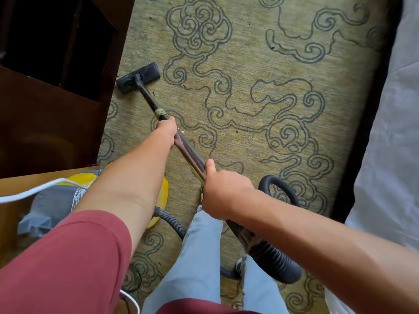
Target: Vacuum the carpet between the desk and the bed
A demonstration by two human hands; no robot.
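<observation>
An olive carpet (249,64) with dark swirl patterns runs between the dark wooden desk (45,114) on the left and the white-covered bed (394,143) on the right. A black vacuum floor head (138,77) lies flat on the carpet by the desk's edge. Its wand (190,152) slopes back toward me. My left hand (166,132) grips the wand further down, near the black lower tube. My right hand (223,192) grips the wand's upper end, thumb along the metal.
The yellow and grey vacuum canister (52,205) sits at lower left beside my legs. Its black ribbed hose (276,261) loops behind my right hand and around my feet. A white cord (34,191) crosses the canister. A dark bed frame edge (362,137) borders the carpet.
</observation>
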